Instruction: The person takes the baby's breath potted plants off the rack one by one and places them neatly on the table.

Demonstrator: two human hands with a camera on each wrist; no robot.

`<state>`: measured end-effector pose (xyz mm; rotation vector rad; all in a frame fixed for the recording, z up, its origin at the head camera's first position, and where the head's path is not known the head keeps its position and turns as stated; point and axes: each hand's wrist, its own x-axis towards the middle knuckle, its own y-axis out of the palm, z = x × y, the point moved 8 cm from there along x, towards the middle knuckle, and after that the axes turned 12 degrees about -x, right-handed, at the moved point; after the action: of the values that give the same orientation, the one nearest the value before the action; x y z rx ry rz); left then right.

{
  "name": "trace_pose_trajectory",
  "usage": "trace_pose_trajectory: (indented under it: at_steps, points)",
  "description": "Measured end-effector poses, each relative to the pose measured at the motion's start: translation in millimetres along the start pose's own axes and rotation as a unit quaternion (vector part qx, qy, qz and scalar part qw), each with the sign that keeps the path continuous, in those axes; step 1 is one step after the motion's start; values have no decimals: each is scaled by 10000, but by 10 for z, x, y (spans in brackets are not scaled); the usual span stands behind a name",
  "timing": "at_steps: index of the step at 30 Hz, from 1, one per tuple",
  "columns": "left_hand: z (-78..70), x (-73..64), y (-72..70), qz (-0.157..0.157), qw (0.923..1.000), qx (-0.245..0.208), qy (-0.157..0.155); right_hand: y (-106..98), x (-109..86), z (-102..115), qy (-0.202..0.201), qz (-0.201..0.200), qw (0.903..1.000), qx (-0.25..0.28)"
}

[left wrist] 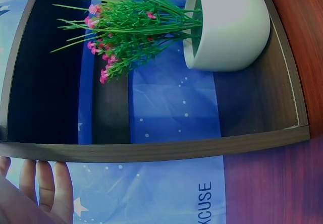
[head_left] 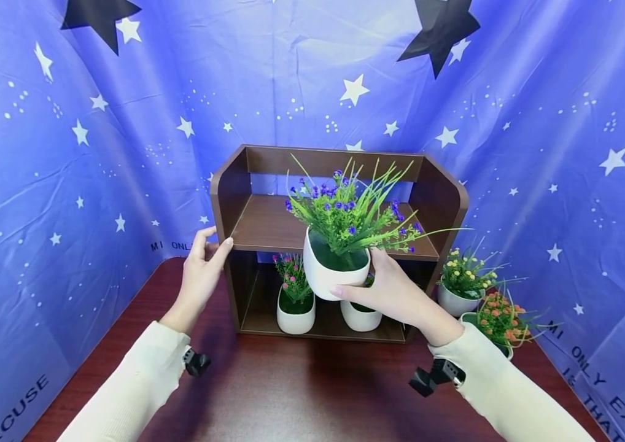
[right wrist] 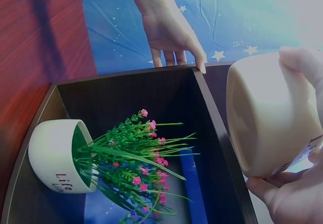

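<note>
In the head view, my right hand (head_left: 395, 291) grips a white pot of artificial purple flowers and grass (head_left: 323, 279), thumb on its near side. The pot is held in front of the upper board of a dark brown two-tier shelf (head_left: 276, 230); the right wrist view shows its underside. My left hand (head_left: 201, 276) rests against the shelf's left side panel, thumb at the front edge and straight fingers on the outer face. On the lower tier stands a white pot with pink flowers (head_left: 296, 322), and right of it another white pot (head_left: 361, 319), partly hidden by the held plant.
To the right of the shelf stand a pot with yellow flowers (head_left: 458, 301) and one with orange flowers (head_left: 503, 319), close to my right forearm. The shelf is on a reddish-brown table (head_left: 268, 393). A blue star-patterned curtain (head_left: 141, 153) surrounds it.
</note>
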<state>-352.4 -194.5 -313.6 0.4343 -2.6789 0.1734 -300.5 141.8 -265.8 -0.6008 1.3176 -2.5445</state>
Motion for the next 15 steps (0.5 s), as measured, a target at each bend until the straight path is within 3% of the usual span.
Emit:
trace_pose_trajectory:
  at_steps: [15]
  points:
    - [9,11,2,1,10000,-71,-1,-43,-345,-57,-315,66,9986,-429]
